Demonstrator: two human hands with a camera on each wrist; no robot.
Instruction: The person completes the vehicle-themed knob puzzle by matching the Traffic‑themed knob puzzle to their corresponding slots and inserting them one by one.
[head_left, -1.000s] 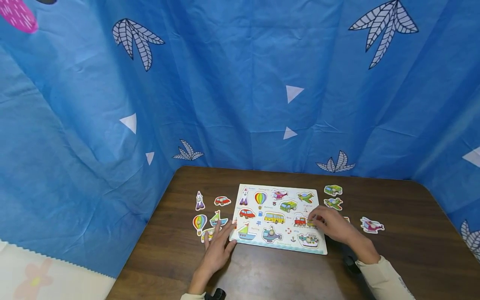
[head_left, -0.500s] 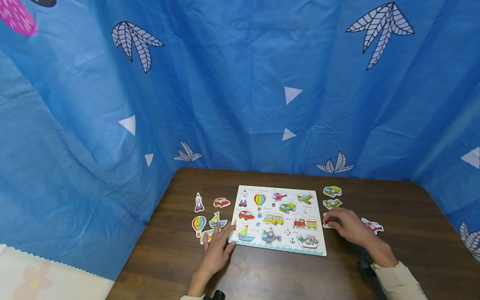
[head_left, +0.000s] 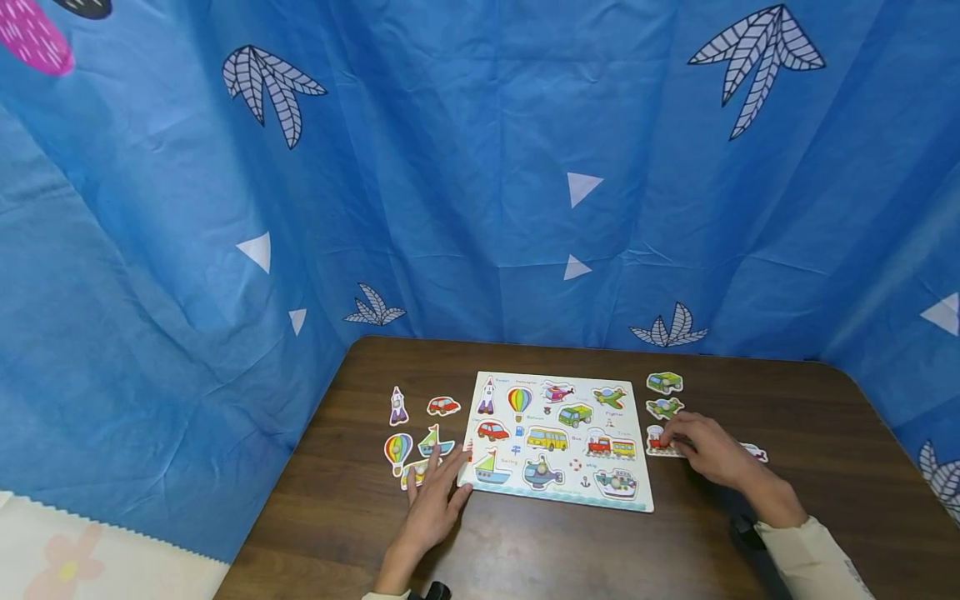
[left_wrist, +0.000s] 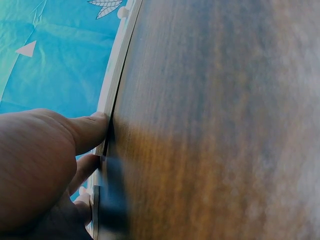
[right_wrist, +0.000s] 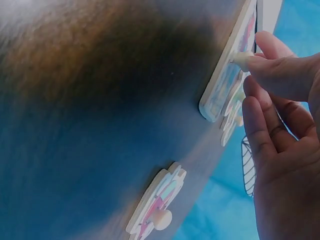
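Note:
A flat puzzle board with printed vehicles lies mid-table. My left hand rests at its lower left corner, fingers spread; the thumb touches the board's edge in the left wrist view. Partly under those fingers are a sailboat piece and a bus piece. Right of the board, my right hand holds the train puzzle piece, which lies on the table. Thumb and forefinger pinch its pale knob in the right wrist view. The train's rear part is hidden by the hand.
Left of the board lie a rocket piece, a car piece and a balloon piece. On the right are a truck piece, a plane piece and a helicopter piece. A blue curtain hangs behind the table.
My right hand has left the train picture on the board and moved right to the train piece beside it. The left hand stays where it was.

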